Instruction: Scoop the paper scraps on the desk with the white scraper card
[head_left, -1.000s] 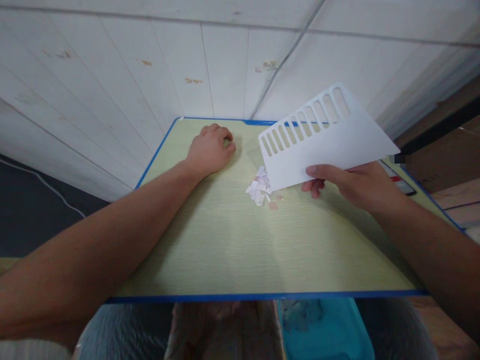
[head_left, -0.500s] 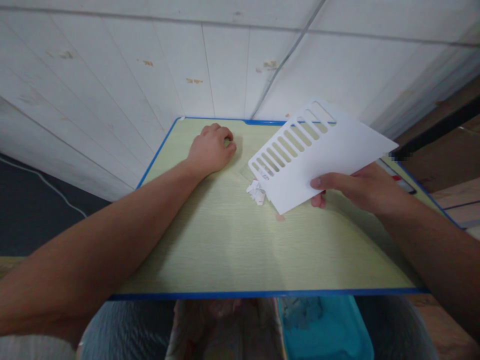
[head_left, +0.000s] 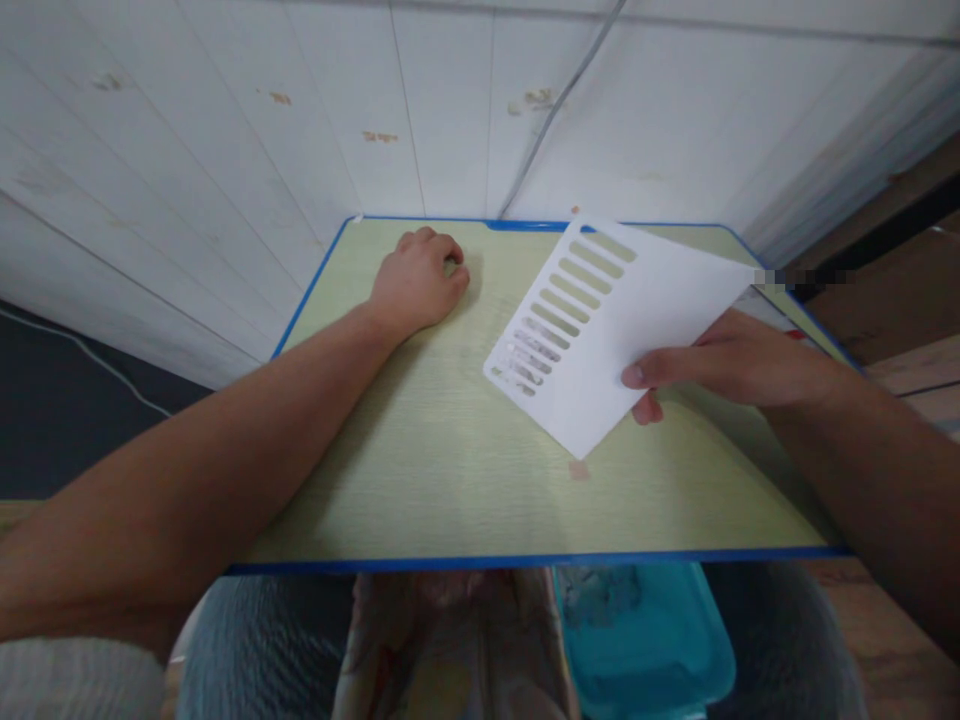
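My right hand (head_left: 682, 370) grips a thin white slotted sheet (head_left: 630, 345) by its near right edge, thumb on top. A row of long slots runs along the sheet's left side. It is held tilted over the pale green table top (head_left: 420, 470). Through the lowest slots shows some crumpled white paper (head_left: 534, 352), mostly covered by the sheet. To the left, my left hand (head_left: 416, 280) rests on the table top with its fingers loosely curled in. Nothing shows in the gap between its thumb and forefinger.
A blue rim (head_left: 525, 562) edges the table top. Behind it rises a white plank wall (head_left: 450, 110) with a grey cable (head_left: 559, 105). Below the near edge are a turquoise tray (head_left: 652, 640) and a patterned cloth-like thing (head_left: 457, 650). A flat object lies partly behind my right hand.
My right hand has turned the white slotted sheet and swung its slotted end down and left, over the crumpled paper. My left hand stays in place; the view has tilted slightly downward.
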